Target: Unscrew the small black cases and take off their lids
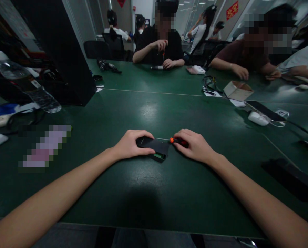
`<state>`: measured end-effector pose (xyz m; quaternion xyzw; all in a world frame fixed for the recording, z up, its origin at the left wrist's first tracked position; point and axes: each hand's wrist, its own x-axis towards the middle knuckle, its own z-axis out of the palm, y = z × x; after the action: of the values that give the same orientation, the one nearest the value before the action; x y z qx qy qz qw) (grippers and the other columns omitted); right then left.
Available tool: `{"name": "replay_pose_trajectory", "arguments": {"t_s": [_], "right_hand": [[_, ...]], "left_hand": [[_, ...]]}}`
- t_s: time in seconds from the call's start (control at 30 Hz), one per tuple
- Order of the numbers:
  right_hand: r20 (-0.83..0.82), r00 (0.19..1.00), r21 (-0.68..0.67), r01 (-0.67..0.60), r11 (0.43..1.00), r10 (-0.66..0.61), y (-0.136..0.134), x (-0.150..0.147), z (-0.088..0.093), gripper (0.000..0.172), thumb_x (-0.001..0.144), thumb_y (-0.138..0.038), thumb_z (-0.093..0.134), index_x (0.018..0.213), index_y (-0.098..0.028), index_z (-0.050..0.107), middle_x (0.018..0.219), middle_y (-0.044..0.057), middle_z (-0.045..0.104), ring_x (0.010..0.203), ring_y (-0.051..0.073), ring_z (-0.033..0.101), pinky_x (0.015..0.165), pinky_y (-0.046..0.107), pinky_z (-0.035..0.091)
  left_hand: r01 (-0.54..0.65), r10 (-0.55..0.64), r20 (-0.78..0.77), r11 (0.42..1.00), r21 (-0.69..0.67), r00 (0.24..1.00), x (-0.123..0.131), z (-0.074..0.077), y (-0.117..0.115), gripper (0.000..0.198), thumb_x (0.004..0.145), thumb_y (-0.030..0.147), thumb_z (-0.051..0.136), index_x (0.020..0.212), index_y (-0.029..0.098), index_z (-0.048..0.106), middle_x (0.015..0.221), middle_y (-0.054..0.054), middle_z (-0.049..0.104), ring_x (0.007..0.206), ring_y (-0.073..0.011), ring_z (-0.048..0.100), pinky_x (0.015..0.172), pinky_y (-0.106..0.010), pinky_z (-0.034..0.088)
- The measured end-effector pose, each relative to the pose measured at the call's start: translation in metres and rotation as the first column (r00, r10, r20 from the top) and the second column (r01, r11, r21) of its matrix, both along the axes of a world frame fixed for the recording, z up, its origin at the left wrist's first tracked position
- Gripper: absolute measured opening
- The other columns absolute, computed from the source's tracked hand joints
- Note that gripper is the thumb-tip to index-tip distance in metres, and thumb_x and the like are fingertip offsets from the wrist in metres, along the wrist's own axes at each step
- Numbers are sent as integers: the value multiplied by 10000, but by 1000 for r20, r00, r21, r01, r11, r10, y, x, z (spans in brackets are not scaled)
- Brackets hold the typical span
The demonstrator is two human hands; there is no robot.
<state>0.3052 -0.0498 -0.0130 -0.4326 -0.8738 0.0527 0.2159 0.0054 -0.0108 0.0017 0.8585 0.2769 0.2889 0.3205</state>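
Observation:
My left hand [130,144] grips a small black plastic case [160,146] from its left end, thumb on the near side and fingers on the far side. A bit of green circuit board [157,155] shows along the case's near edge. In my right hand [195,144] is a screwdriver [180,141] with a black and orange handle, lying nearly level. Its thin shaft points left along the far edge of the case. Whether the tip touches the case is hidden by my left fingers.
A water bottle [27,82] and a pixelated flat item [47,148] lie to the left. Rightward are a small open box [238,90], a phone [266,110], a white mouse-like object [258,118] and a black object [293,175]. Across the green table [143,193], a co-worker [157,41] holds a screwdriver.

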Motion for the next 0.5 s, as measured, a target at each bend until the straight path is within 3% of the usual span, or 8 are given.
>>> {"name": "replay_pose_trajectory", "arguments": {"t_s": [0.13, 0.3, 0.4, 0.5], "right_hand": [[55, 998, -45, 31, 999, -29, 1, 1, 1, 220, 977, -297, 528, 1094, -166, 660, 1001, 92, 688, 886, 220, 644, 747, 357, 537], [76, 995, -78, 77, 994, -71, 2, -1, 1, 241, 989, -329, 523, 1102, -177, 672, 1013, 88, 683, 885, 220, 648, 754, 363, 541], [49, 997, -37, 68, 997, -66, -1, -5, 3, 236, 1002, -336, 514, 1100, -182, 664, 1046, 101, 690, 940, 235, 648, 800, 384, 544], [-43, 999, 40, 34, 999, -32, -7, -15, 7, 260, 1010, -354, 515, 1146, -172, 641, 1101, 126, 687, 998, 251, 639, 861, 421, 542]], "left_hand": [[-77, 124, 165, 961, -265, 978, 4, -3, 1, 430, 776, 507, 796, 1008, 150, 742, 947, -77, 768, 853, -212, 706, 771, -297, 515], [-89, 363, 367, 803, -589, 857, 8, -15, 13, 688, 816, 781, 588, 851, 106, 713, 748, -97, 738, 699, -180, 685, 675, -269, 507], [-116, 453, 348, 728, -675, 821, 9, -18, 18, 771, 835, 835, 483, 744, 101, 699, 674, -108, 713, 663, -174, 667, 659, -267, 506], [-121, 454, 339, 725, -678, 824, 9, -17, 20, 737, 845, 802, 518, 680, 104, 684, 653, -104, 707, 628, -150, 641, 644, -247, 497]]}}
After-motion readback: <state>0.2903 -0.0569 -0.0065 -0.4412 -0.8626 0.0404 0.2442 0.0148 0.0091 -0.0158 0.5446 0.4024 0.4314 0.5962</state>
